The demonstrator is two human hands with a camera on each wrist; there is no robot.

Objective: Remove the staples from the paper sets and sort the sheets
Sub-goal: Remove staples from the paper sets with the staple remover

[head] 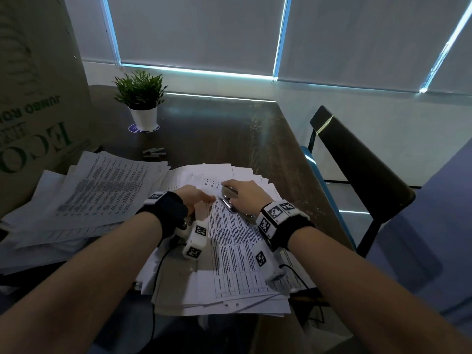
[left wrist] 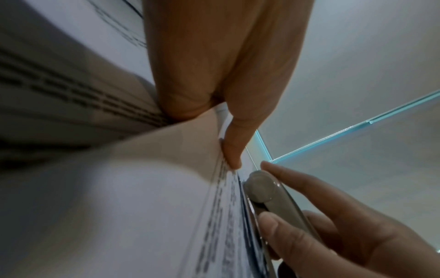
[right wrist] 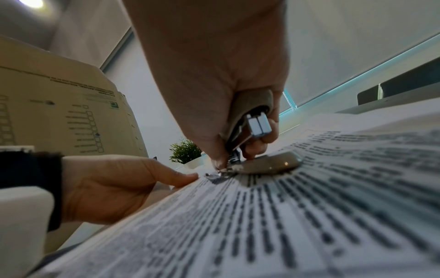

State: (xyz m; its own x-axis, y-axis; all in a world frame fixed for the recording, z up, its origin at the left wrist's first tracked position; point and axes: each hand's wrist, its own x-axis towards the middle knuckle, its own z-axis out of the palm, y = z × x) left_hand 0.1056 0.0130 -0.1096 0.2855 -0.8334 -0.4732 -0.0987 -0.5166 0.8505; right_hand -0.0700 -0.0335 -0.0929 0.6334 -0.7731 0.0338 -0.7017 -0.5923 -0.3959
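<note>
A stapled set of printed sheets (head: 235,241) lies on top of a paper pile in front of me. My left hand (head: 203,199) pinches its far left corner, thumb above and fingers beneath; the left wrist view shows that corner (left wrist: 221,120) between the fingers (left wrist: 232,150). My right hand (head: 231,195) grips a grey and metal staple remover (head: 228,201) whose metal tip meets that same corner. In the right wrist view the staple remover (right wrist: 258,124) bites at the paper set (right wrist: 309,206), beside my left hand (right wrist: 119,188). The staple itself is too small to make out.
A second spread pile of printed sheets (head: 102,195) lies to the left. A large cardboard box (head: 33,98) stands at the far left. A potted plant (head: 141,98) and some staple strips (head: 154,152) sit farther back on the dark table (head: 229,129). A chair (head: 357,162) stands right.
</note>
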